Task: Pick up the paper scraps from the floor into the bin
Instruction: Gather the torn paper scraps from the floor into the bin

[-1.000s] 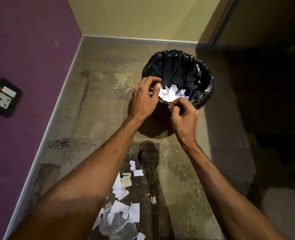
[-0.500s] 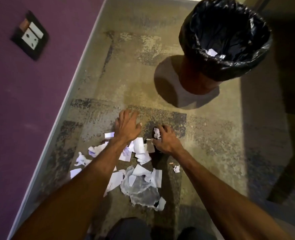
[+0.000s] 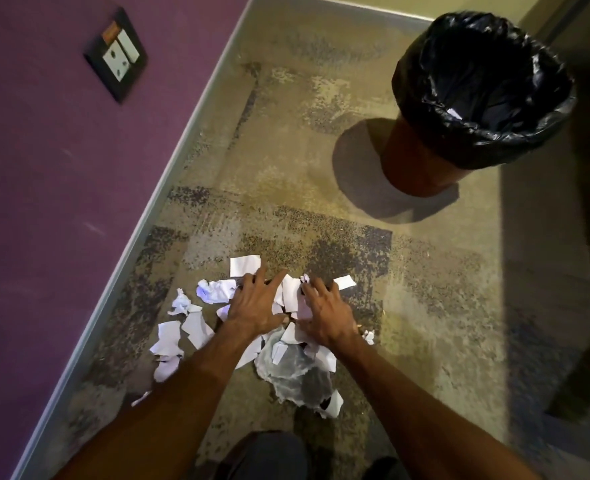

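White paper scraps [image 3: 196, 327] lie scattered in a heap on the mottled floor in front of me, several flat, a few crumpled. My left hand [image 3: 255, 304] rests palm down on the heap with its fingers spread. My right hand [image 3: 326, 311] lies beside it, also palm down and spread, with scraps between and under both hands. The bin [image 3: 421, 157], brown with a black liner, stands upright at the far right, about an arm's length beyond the heap. A bit of white paper shows inside its liner.
A crumpled clear plastic sheet [image 3: 297, 375] lies among the scraps near my wrists. The purple wall [image 3: 61, 168] with a black socket plate [image 3: 116, 53] runs along the left. My knees [image 3: 265, 455] show at the bottom edge. Dark shadow covers the floor at right.
A second ago both hands were at the bin's rim dropping scraps in. They came back down to the heap and now press flat on it, closer together than half a second ago.
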Motion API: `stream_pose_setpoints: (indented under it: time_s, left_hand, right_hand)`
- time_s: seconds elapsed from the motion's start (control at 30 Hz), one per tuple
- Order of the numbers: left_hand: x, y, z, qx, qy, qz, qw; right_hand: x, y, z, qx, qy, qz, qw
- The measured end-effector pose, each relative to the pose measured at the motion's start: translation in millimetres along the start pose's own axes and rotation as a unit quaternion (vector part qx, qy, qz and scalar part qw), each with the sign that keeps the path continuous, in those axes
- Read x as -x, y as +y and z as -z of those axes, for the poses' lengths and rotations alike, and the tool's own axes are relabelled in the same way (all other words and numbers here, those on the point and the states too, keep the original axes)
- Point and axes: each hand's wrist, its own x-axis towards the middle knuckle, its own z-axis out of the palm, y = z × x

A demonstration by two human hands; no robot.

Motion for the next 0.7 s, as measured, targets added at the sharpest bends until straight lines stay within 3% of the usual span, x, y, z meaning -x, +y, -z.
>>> stream_pose_setpoints:
  time_s: [0.07,0.17,0.3,0.37,0.47,0.7]
  left_hand:
    - [0.5,4.1,2.1,-0.008,0.029,-0.002,1.000]
    - [-3.1,1.0,3.3,-0.044,0.065,-0.019,0.997]
    - [-16.0,-13.5,2.9,-0.090,0.021,0.035,0.995]
    - [-21.0,-20.2,3.4,-0.071,-0.026,0.061,0.995]
    - [-18.4,-21.3,0.8,-0.054,-0.053,0.048,0.996]
    - [-5.9,-7.1,5.1,-0.037,0.020,-0.014,0.999]
  right_hand:
    - [8.2,1.3,3.4,0.005,0.015,0.008,1.000]
    - [15.9,10.6,11.0,-0.010,0.099,-0.007,0.995]
    - [12.0,27.0,15.9,-0.120,0.204,-0.133,0.963]
    - [5.6,33.4,14.1,-0.150,0.136,-0.178,0.963]
    - [1.4,30.1,-1.0,-0.128,0.008,-0.130,0.983]
    - [6.8,10.2,5.6,0.022,0.010,-0.025,0.999]
